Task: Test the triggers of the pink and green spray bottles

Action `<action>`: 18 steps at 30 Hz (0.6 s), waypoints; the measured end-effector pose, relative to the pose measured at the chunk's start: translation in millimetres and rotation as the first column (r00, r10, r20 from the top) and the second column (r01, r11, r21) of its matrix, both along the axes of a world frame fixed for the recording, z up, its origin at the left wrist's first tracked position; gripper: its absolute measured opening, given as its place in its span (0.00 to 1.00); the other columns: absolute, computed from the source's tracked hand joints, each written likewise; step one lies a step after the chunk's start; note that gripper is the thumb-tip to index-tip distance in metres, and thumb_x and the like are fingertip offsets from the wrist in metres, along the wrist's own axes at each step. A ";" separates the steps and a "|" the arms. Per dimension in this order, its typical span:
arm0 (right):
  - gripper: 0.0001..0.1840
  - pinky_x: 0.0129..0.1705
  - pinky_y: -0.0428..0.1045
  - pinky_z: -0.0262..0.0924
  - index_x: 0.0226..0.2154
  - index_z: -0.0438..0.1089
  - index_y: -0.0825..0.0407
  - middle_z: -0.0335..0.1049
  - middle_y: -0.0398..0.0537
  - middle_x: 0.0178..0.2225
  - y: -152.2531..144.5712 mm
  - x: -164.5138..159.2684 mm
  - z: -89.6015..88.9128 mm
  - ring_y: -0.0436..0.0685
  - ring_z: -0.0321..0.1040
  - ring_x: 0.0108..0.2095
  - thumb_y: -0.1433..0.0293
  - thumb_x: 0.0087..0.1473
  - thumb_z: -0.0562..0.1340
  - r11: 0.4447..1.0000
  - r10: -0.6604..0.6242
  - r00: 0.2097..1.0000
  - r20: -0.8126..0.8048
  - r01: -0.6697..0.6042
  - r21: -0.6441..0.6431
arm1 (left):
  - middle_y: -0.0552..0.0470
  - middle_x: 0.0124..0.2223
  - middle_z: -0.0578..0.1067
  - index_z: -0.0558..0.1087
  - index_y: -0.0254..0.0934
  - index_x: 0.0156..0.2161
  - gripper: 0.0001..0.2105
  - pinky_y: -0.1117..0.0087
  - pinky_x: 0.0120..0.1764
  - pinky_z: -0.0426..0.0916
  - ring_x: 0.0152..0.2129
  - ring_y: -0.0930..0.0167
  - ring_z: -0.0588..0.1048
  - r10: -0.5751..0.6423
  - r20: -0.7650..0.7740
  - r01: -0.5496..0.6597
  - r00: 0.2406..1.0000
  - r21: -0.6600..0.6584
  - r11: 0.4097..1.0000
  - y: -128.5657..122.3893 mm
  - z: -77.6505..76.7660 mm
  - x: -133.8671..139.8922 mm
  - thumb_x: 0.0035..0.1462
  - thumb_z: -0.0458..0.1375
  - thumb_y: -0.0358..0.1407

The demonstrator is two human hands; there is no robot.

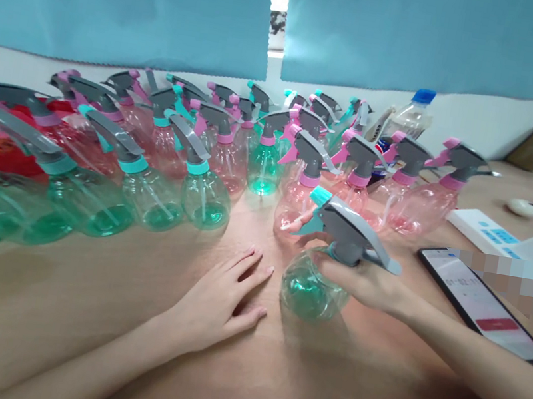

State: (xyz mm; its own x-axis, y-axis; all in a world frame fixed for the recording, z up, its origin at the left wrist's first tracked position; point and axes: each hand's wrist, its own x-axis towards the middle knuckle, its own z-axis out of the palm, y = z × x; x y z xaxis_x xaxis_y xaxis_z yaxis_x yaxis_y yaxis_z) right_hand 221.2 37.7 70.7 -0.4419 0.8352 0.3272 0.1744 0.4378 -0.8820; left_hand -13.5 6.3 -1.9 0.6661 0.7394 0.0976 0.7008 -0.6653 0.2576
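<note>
We see the right hand [367, 284] clamped around the neck of a green spray bottle [312, 296], which is right of centre near the front of the bench [225, 398], its nozzle toward the left; we cannot tell whether its base touches the surface. Beside it, the left hand [215, 296] lies palm down, holding nothing, fingers slightly apart. Behind, we note pink-collared bottles [300, 198]; at left, a row of teal-collared bottles [205, 200]; at right, a phone [480, 301].
</note>
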 end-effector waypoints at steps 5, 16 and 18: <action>0.06 0.32 0.49 0.69 0.26 0.66 0.47 0.65 0.40 0.22 -1.5 -2.5 7.3 0.51 0.66 0.24 0.73 0.43 0.55 0.995 -0.062 0.997 0.035 0.059 0.083 | 0.43 0.66 0.56 0.60 0.39 0.63 0.25 0.50 0.61 0.53 0.64 0.56 0.52 0.006 -0.006 -0.006 1.000 -0.005 1.000 -0.2 1.0 0.3 0.63 0.53 0.44; 0.08 0.20 0.45 0.56 0.17 0.53 0.48 0.53 0.38 0.16 -3.1 -0.9 8.4 0.48 0.53 0.18 0.73 0.42 0.54 0.990 -0.089 0.992 0.093 0.078 0.113 | 0.42 0.67 0.55 0.58 0.39 0.64 0.26 0.50 0.61 0.53 0.64 0.57 0.51 -0.001 -0.040 0.002 0.999 0.013 1.000 -0.2 1.0 0.2 0.64 0.52 0.45; 0.08 0.20 0.45 0.56 0.16 0.53 0.48 0.53 0.38 0.16 -3.5 -0.9 8.6 0.48 0.53 0.18 0.73 0.42 0.53 0.992 -0.076 0.992 0.101 0.065 0.104 | 0.42 0.67 0.55 0.58 0.39 0.64 0.26 0.50 0.61 0.53 0.64 0.57 0.51 -0.003 -0.036 0.004 0.999 0.015 1.000 0.2 1.2 0.3 0.64 0.52 0.45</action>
State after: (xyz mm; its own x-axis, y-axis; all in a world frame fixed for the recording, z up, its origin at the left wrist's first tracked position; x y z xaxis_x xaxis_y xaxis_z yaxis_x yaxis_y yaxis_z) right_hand 220.4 34.2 79.3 -0.4192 0.8309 0.3659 0.2967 0.5062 -0.8097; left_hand -13.2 6.5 -0.7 0.6721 0.7356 0.0845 0.7069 -0.6714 0.2225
